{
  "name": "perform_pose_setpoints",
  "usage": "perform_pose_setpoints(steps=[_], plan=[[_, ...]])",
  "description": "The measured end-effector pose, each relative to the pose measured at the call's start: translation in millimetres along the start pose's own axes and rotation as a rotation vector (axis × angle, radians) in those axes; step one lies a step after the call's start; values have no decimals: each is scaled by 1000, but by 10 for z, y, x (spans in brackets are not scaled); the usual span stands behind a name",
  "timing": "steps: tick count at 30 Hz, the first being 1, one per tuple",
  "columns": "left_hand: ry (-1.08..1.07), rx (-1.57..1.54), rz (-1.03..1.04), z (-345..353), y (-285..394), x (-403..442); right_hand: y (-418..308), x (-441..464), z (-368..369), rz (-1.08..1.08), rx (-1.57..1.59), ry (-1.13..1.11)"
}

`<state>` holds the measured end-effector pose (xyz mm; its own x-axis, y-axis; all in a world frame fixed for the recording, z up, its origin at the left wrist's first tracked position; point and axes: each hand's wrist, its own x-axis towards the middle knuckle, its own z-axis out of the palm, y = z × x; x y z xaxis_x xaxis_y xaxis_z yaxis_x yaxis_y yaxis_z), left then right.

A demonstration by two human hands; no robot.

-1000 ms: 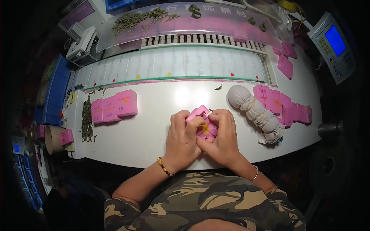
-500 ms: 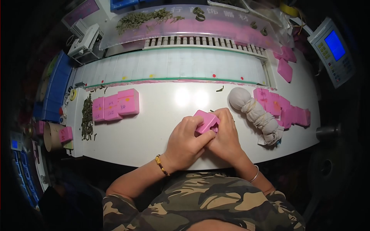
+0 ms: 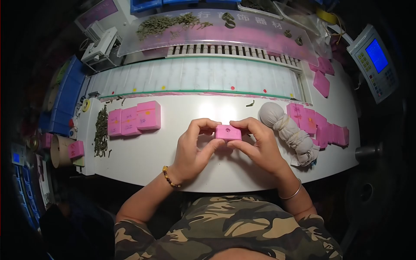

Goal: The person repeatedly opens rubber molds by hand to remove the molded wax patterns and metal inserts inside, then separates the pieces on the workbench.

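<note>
Nearest is the camouflage shirt (image 3: pixel 225 221), with the forearms reaching forward from it, a beaded bracelet (image 3: pixel 170 177) on the left wrist and a thin bangle (image 3: pixel 292 190) on the right. The left hand (image 3: pixel 193 149) pinches one end of a pink block (image 3: pixel 228 133) between thumb and fingers; the right hand (image 3: pixel 260 145) pinches the other end the same way. The block is between the hands, over the near middle of the white table (image 3: pixel 151 164), its side with a small round hole showing

To the left on the table, three marked blocks (image 3: pixel 130 121) sit in a row, with a line of green scraps (image 3: pixel 101 132) just beside them. To the right lies a tied cloth bundle (image 3: pixel 288 132), and just past it a cluster of pink blocks (image 3: pixel 321 125)

Farther off, a long whitish strip (image 3: pixel 195 77) runs across, red and yellow dots along its near edge. Behind it are rollers (image 3: pixel 234 50), then a translucent sheet (image 3: pixel 216 39) bearing more green pieces (image 3: pixel 167 25). At the far right stands a keypad unit (image 3: pixel 376 56) with a lit blue screen
</note>
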<state>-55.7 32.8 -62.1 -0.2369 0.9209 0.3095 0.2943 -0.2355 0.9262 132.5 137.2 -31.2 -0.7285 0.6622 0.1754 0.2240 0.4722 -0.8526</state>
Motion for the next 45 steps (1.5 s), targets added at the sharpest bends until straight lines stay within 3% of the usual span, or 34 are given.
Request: perform_pose_setpoints(steps=[1, 4, 5, 7, 9, 11, 12, 15, 18, 28, 32, 34, 37, 41, 43, 45], plan=[[0, 2, 3, -9, -2, 17, 14, 13, 29, -3, 0, 2], [-11, -228, -248, -51, 45, 104, 102, 21, 98, -3, 46, 62], [-9, -227, -246, -65, 35, 125, 152, 15, 123, 90, 210, 95], [64, -7, -135, -101, 13, 157, 163, 38, 106, 179, 374, 124], [90, 122, -59, -135, 62, 159, 123, 61, 37, 394, 754, 214], [42, 418, 268, -96, 213, 162, 144, 65, 18, 388, 784, 219], [2, 411, 315, -14, 254, 156, 115, 58, 11, 395, 765, 172], [-45, 398, 236, 79, 231, 161, -17, 41, 40, 401, 724, 95], [-69, 366, 134, -105, 199, 338, -38, 25, 74, 420, 877, 143], [304, 874, -119, -1184, -726, 1307, 47, -194, 25, 512, 788, -29], [281, 917, -131, -1276, -814, 1501, 5, -208, 39, 518, 778, -51], [166, 833, -277, -1319, -702, 1568, 12, -197, 42, 510, 766, -41], [71, 728, -329, -1535, -554, 1545, 29, -209, 15, 508, 763, -10], [51, 728, -174, -1783, -99, 1160, 42, -208, -40, 525, 759, 11], [-366, 735, -229, -1899, 116, 925, 64, -201, -37, 524, 743, 14], [-457, 901, -261, -1870, 148, 699, 97, -194, -28, 516, 752, -1]])
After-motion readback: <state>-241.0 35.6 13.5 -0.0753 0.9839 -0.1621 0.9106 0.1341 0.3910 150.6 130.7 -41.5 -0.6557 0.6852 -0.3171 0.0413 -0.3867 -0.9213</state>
